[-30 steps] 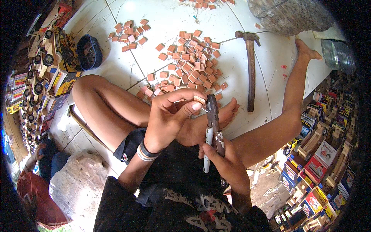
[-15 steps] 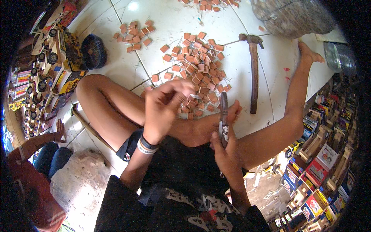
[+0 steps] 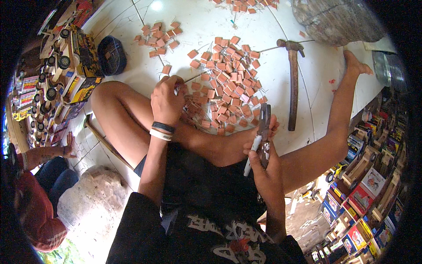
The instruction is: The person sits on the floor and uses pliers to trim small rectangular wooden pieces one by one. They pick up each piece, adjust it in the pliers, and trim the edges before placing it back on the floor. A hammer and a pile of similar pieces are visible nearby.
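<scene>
My right hand (image 3: 268, 171) is closed round a pair of pliers (image 3: 264, 119), whose dark jaws point away from me. A white handle stands apart from the darker one. My left hand (image 3: 167, 101) is over the near left edge of a heap of small reddish-brown blocks (image 3: 228, 66), many with thin wire-like pieces sticking out. Its fingers are curled together, and a pale bit shows by them, too small to name. Just beyond its fingertips is a single reddish block (image 3: 166, 69).
A hammer (image 3: 293, 88) lies right of the heap. Smaller block group (image 3: 158, 37) and black bowl (image 3: 111, 55) are farther left. Wooden toy trucks (image 3: 52, 75) and boxed toys (image 3: 360, 198) line both sides. Another person's hand (image 3: 69, 145) rests on the floor at left.
My left hand has moved left, away from the pliers. The pliers' white handle now shows apart from the dark one. A single block now shows beyond my left fingertips.
</scene>
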The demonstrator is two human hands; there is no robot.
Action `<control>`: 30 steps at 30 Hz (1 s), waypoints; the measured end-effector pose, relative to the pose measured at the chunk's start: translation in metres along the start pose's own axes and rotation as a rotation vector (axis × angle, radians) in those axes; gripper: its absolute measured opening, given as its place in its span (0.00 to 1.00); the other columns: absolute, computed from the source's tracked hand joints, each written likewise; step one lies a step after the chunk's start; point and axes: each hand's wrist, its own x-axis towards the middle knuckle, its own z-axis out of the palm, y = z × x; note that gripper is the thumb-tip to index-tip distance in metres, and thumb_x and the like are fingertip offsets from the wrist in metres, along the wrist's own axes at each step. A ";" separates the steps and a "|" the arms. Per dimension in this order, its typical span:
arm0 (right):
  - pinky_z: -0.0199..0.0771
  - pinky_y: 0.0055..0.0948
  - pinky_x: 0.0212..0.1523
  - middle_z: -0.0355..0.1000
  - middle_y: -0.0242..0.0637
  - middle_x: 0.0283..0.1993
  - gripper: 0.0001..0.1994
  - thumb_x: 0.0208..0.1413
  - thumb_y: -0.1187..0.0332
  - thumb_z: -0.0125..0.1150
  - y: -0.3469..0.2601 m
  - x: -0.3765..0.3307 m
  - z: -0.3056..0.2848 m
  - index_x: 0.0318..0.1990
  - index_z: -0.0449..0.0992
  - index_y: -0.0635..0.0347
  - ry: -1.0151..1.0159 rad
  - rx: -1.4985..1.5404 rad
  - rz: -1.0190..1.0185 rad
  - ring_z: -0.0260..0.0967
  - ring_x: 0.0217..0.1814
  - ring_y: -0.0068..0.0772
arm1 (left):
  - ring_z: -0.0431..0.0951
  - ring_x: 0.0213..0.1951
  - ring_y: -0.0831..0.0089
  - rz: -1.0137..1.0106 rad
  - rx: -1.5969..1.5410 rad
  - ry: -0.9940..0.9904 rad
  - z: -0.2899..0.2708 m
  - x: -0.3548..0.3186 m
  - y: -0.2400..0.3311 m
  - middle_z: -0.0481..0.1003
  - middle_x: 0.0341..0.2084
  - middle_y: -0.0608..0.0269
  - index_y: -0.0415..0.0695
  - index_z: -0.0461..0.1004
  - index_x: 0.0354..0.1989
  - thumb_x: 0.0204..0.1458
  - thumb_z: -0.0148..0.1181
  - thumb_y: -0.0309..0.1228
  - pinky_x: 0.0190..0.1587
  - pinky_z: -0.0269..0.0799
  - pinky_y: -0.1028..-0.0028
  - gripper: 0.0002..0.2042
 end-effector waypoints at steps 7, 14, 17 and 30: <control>0.73 0.34 0.61 0.77 0.43 0.54 0.25 0.71 0.66 0.56 -0.002 -0.001 -0.001 0.71 0.63 0.64 -0.090 0.017 0.011 0.75 0.59 0.34 | 0.83 0.39 0.51 0.048 -0.146 -0.004 -0.012 -0.005 0.002 0.83 0.35 0.54 0.43 0.80 0.40 0.50 0.66 0.22 0.43 0.77 0.60 0.09; 0.75 0.42 0.58 0.79 0.46 0.51 0.16 0.70 0.64 0.58 -0.002 0.000 0.004 0.60 0.69 0.61 -0.086 -0.011 -0.038 0.78 0.55 0.43 | 0.84 0.39 0.52 0.014 -0.101 -0.204 -0.004 -0.004 -0.002 0.83 0.39 0.51 0.43 0.81 0.46 0.52 0.66 0.22 0.42 0.80 0.61 0.13; 0.76 0.41 0.58 0.79 0.46 0.51 0.16 0.70 0.64 0.57 -0.003 0.000 0.003 0.60 0.69 0.60 -0.092 -0.004 -0.035 0.78 0.55 0.43 | 0.84 0.36 0.50 0.051 -0.100 -0.157 -0.005 -0.007 -0.006 0.82 0.36 0.50 0.43 0.82 0.45 0.52 0.66 0.23 0.40 0.80 0.61 0.11; 0.74 0.30 0.52 0.78 0.38 0.50 0.23 0.71 0.63 0.57 0.001 0.001 0.002 0.69 0.67 0.59 -0.132 -0.024 -0.040 0.75 0.51 0.27 | 0.87 0.37 0.66 -0.038 -0.301 -0.430 -0.041 -0.008 0.021 0.84 0.33 0.55 0.38 0.79 0.37 0.49 0.70 0.21 0.41 0.80 0.69 0.08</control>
